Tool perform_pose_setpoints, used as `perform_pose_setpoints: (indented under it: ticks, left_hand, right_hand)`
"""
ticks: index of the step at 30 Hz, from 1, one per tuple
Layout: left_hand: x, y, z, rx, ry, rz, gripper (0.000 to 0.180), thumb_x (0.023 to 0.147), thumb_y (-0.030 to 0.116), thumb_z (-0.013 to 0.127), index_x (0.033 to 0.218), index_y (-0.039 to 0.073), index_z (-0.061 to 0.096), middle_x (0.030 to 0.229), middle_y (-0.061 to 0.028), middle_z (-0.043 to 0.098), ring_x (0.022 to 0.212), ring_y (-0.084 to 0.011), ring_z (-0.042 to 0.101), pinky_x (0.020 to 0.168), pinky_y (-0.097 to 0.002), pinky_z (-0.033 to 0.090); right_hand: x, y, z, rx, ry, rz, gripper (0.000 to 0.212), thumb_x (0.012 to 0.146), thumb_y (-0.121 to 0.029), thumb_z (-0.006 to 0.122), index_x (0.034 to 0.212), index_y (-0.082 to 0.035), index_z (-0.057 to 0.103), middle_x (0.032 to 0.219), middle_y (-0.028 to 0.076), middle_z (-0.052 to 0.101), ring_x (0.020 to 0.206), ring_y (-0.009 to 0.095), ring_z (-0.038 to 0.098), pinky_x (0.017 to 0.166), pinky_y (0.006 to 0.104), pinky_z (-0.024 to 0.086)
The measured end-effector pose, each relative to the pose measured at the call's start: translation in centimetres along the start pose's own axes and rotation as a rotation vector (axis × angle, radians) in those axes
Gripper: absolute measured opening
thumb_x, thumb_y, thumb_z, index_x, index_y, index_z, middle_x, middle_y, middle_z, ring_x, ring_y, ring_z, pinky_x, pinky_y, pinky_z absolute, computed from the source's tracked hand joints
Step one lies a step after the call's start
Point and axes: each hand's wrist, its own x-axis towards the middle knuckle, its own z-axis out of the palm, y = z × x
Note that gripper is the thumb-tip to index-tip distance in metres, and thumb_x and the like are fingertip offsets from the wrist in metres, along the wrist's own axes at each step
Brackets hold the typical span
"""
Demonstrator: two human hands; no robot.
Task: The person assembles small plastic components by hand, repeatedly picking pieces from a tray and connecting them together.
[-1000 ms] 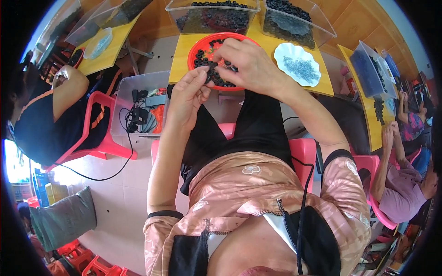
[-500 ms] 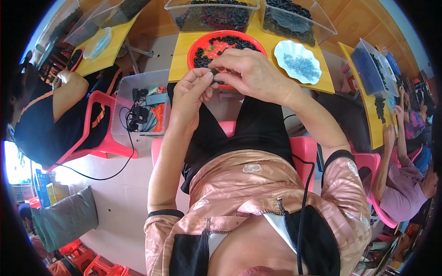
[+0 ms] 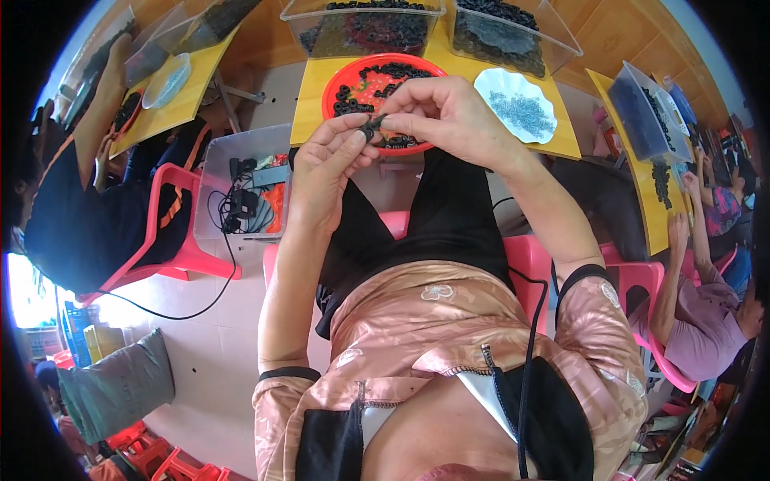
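Note:
My left hand is closed, thumb and fingers pinching a small black ring-like part above the near edge of a red plate. From the other side my right hand is closed too, its thumb and index fingertips pinched at the top of the same part. Whether a second tiny piece sits between the right fingertips is too small to tell. Many loose black parts lie in the plate. Right of it, a white scalloped plate holds a heap of small clear bluish pieces.
Two clear bins of black parts stand at the back of the yellow table. A clear box with cables sits at left. Co-workers sit at tables on both sides. A black cable crosses the floor.
My right hand has moved slightly up and left, and the black part now shows more between my fingertips. The co-worker at left has raised an arm toward the bin.

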Motion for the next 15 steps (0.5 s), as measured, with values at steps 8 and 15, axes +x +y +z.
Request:
perform_pose_setpoints:
  ticks: [8, 15]
  left_hand:
    - [-0.1, -0.4, -0.4, 0.007, -0.064, -0.019, 0.020, 0.089, 0.007, 0.058, 0.107, -0.001, 0.056, 0.093, -0.0094, 0.065, 0.079, -0.0124, 0.064, 0.072, -0.0208, 0.050]
    - [-0.2, -0.4, 0.0, 0.172, -0.083, 0.020, 0.019, 0.090, 0.008, 0.057, 0.107, 0.000, 0.054, 0.091, -0.0086, 0.064, 0.079, -0.0138, 0.064, 0.071, -0.0216, 0.050]
  right_hand:
    - [-0.9, 0.7, 0.7, 0.266, 0.030, 0.151, 0.015, 0.083, -0.010, 0.066, 0.092, 0.002, 0.064, 0.082, 0.004, 0.065, 0.074, 0.005, 0.060, 0.068, 0.0199, 0.049]
    - [-1.1, 1.6, 0.9, 0.308, 0.028, 0.140, 0.015, 0.083, -0.011, 0.066, 0.090, 0.002, 0.064, 0.079, 0.002, 0.064, 0.071, 0.004, 0.059, 0.064, 0.0193, 0.048]
